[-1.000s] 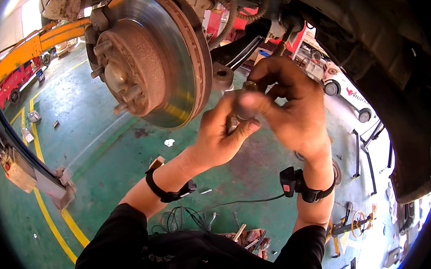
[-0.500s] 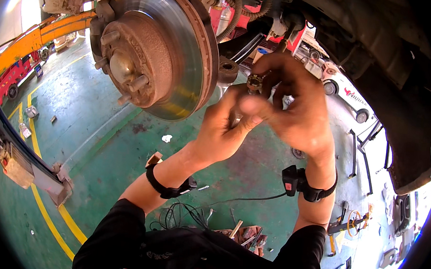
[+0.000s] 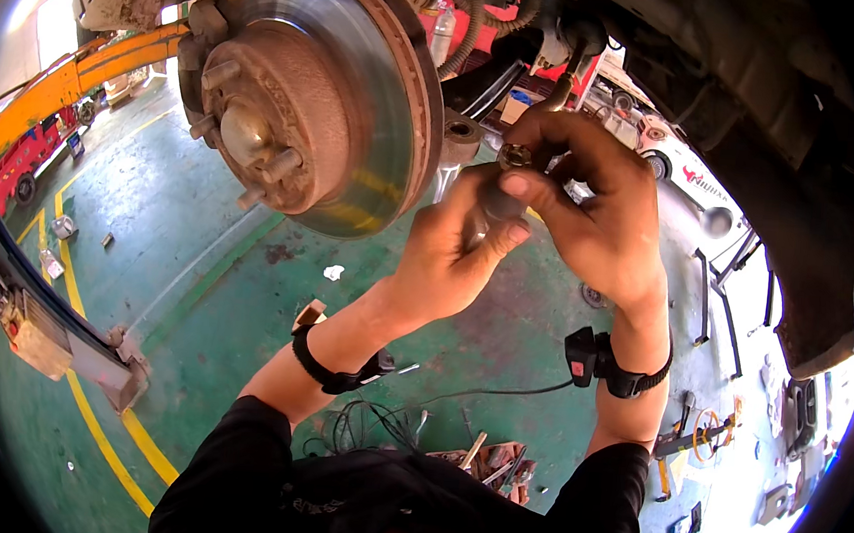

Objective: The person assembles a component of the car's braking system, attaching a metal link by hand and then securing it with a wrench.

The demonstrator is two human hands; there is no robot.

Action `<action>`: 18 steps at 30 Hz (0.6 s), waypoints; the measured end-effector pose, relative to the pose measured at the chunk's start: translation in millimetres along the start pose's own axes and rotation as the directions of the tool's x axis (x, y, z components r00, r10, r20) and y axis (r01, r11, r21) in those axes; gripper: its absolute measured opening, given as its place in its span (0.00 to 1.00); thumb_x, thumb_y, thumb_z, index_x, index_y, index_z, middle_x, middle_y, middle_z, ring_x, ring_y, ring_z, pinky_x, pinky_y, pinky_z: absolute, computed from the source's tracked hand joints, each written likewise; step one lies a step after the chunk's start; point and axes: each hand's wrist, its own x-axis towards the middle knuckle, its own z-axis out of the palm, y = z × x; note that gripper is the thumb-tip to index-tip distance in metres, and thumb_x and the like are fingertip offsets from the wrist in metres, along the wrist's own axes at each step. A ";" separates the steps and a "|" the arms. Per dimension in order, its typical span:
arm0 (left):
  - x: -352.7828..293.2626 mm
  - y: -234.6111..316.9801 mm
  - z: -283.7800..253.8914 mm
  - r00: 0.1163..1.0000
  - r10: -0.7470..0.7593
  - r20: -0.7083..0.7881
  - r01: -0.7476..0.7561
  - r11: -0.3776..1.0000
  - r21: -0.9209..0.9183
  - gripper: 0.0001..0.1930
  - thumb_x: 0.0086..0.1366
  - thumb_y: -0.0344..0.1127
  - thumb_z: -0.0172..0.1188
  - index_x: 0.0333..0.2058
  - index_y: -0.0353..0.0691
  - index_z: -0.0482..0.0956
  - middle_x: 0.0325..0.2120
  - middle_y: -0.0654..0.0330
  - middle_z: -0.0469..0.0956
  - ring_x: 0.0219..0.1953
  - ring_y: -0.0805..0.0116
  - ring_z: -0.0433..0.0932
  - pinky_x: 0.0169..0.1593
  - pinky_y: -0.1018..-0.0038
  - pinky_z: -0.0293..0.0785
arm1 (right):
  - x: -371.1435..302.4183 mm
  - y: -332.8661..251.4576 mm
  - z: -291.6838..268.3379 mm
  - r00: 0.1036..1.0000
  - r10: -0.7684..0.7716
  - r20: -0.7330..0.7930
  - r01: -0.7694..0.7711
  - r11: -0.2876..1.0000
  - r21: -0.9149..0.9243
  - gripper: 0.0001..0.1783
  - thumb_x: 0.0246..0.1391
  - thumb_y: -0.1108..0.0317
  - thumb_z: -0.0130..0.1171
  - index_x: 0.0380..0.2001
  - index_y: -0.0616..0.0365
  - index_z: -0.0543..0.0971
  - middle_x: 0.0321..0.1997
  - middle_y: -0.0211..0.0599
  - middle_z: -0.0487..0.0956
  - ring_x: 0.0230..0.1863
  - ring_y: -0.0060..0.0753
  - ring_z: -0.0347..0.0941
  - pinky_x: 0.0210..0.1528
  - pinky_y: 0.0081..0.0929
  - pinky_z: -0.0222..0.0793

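Note:
In front of me, just right of the brake disc (image 3: 388, 115), both hands meet at a tie rod end (image 3: 503, 204). My left hand (image 3: 445, 260) wraps its fingers and thumb around the rounded body of this joint. On top sits a small brassy castle nut (image 3: 515, 155), pinched between the thumb and forefinger of my right hand (image 3: 604, 215). Part of the joint is hidden by my fingers. Close by on the left, the steering knuckle arm (image 3: 461, 132) shows an open round hole. The rusty hub (image 3: 279, 122) with its wheel studs stands farther left.
A rusty rod (image 3: 561, 90) with a dark rubber boot hangs behind my right hand. The dark wheel-arch liner (image 3: 813, 264) comes down on the right. An orange lift arm (image 3: 85, 64) reaches in at left. Below lie black cables (image 3: 371, 423) and a tool tray (image 3: 517, 468).
My right thumb has shifted up and closed in beside the nut, with its fingers less blurred now. Both hands and the view have moved slightly; the left hand keeps its hold.

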 end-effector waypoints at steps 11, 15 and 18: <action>-0.2 -5.6 -3.8 1.000 0.011 0.001 -0.011 0.997 0.070 0.17 0.68 0.37 0.63 0.50 0.36 0.71 0.27 0.67 0.74 0.22 0.82 0.63 0.25 0.81 0.61 | -3.5 -4.6 7.2 0.995 0.057 -0.082 -0.062 0.996 -0.057 0.20 0.48 0.67 0.73 0.42 0.60 0.78 0.38 0.31 0.81 0.35 0.22 0.76 0.32 0.19 0.70; 2.1 -6.9 3.0 0.990 0.127 -0.058 -0.123 0.990 0.062 0.19 0.67 0.38 0.63 0.51 0.35 0.71 0.27 0.66 0.74 0.22 0.81 0.62 0.25 0.81 0.61 | -4.8 -11.2 8.4 0.991 -0.133 -0.028 0.127 0.980 -0.156 0.15 0.51 0.74 0.67 0.43 0.62 0.79 0.41 0.32 0.83 0.35 0.21 0.77 0.36 0.20 0.72; 1.8 -10.1 1.3 0.989 0.142 -0.032 -0.139 0.987 0.083 0.21 0.68 0.38 0.63 0.54 0.35 0.70 0.28 0.65 0.74 0.23 0.81 0.62 0.26 0.80 0.62 | -2.2 -14.6 13.2 0.987 -0.153 -0.047 0.135 0.953 -0.272 0.15 0.51 0.77 0.65 0.44 0.62 0.80 0.41 0.34 0.83 0.36 0.24 0.78 0.38 0.21 0.72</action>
